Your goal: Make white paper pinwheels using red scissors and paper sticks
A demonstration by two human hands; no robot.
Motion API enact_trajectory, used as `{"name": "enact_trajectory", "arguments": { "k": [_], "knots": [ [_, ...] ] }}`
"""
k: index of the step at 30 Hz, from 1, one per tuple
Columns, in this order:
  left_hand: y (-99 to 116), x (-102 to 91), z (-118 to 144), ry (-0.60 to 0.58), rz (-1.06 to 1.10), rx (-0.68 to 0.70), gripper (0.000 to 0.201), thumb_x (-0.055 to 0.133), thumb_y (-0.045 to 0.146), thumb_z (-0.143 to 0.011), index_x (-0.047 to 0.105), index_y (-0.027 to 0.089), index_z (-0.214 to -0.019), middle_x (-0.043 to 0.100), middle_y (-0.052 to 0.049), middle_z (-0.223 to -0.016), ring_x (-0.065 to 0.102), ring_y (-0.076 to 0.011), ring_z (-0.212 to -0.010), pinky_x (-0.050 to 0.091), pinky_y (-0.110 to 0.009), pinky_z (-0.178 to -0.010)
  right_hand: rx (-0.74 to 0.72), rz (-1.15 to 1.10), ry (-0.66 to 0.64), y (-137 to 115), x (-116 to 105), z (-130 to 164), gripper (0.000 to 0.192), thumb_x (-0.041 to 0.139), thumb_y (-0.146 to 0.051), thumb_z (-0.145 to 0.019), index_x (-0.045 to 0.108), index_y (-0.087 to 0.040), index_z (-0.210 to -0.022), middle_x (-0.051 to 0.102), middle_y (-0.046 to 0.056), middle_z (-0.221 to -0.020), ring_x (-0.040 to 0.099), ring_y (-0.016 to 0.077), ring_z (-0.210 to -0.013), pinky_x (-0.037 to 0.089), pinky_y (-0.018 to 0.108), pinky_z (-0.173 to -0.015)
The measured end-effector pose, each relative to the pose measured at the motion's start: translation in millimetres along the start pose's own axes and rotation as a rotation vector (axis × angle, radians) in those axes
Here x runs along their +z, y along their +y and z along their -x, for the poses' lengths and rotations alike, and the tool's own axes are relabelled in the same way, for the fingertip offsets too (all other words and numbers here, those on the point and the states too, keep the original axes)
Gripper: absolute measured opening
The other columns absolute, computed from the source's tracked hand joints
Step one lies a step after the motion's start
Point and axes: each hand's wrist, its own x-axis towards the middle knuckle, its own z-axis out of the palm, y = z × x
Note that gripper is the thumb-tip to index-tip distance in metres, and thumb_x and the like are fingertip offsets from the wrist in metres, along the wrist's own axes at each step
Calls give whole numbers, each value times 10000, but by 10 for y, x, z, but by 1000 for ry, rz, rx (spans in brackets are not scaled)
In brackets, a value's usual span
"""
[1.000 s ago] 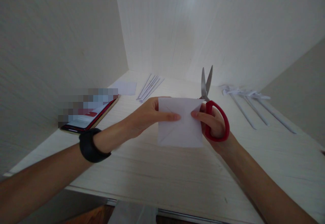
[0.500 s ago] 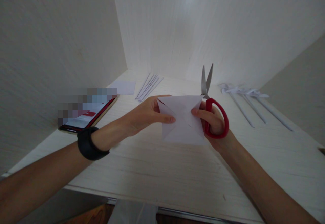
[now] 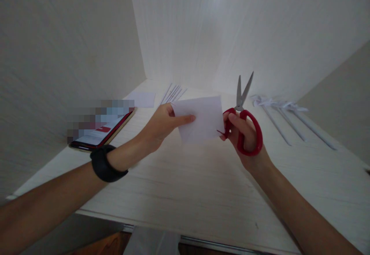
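White paper (image 3: 199,119) is pinched aloft by the left hand (image 3: 162,126), freeing the right hand (image 3: 243,135) to grip red scissors (image 3: 245,120), blades parted.

two bare forearms come into view from the bottom corners, with no sleeves on either of them and nothing covering the elbows' side of the frame. the left hand (image 3: 162,126) has a wide, matte black band (image 3: 105,164) wrapped snugly around its wrist, smooth and rounded like a soft strap, with no face, buckle or marking that can be made out. the right hand (image 3: 245,139) and its wrist carry no band, ring or glove, and the fingers of both hands are uncovered with short, plain nails.
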Motion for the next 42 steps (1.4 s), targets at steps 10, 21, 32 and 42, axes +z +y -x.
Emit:
{"name": "enact_trajectory", "arguments": {
  "k": [10, 21, 32, 42],
  "knots": [
    [6, -40, -50, 299, 164, 224, 236, 806, 248, -634, 683, 153, -811, 730, -61, -946, 653, -218, -948, 508, -314, -826, 105, 199, -587, -118, 36, 72, 537, 455, -707, -833, 517, -186, -718, 443, -16, -600, 419, 113, -527, 363, 267, -508],
    [111, 4, -23, 250, 280, 270, 150, 756, 287, -710, 699, 160, -766, 736, -48, -900, 665, -184, -907, 504, -271, -785, 276, 368, -578, -42, 63, 109, 605, 416, -784, -792, 486, -185, -733, 451, -27, -562, 423, 107, -494, 323, 253, -489],
    [44, 48, 6, 128, 327, 137, 286, 760, 276, -713, 711, 136, -957, 737, -83, -998, 661, -220, -959, 495, -321, -858, 268, 319, -511, -121, 115, 88, 593, 411, -776, -798, 487, -191, -743, 432, -32, -544, 412, 109, -483, 321, 259, -492],
    [27, 59, 38, 78, 252, 122, 261, 779, 273, -700, 717, 144, -919, 748, -63, -899, 671, -194, -834, 511, -308, -785, 276, 230, -511, -114, 131, 98, 591, 415, -774, -800, 481, -190, -738, 429, -30, -557, 407, 110, -495, 338, 263, -505]
  ]
}}
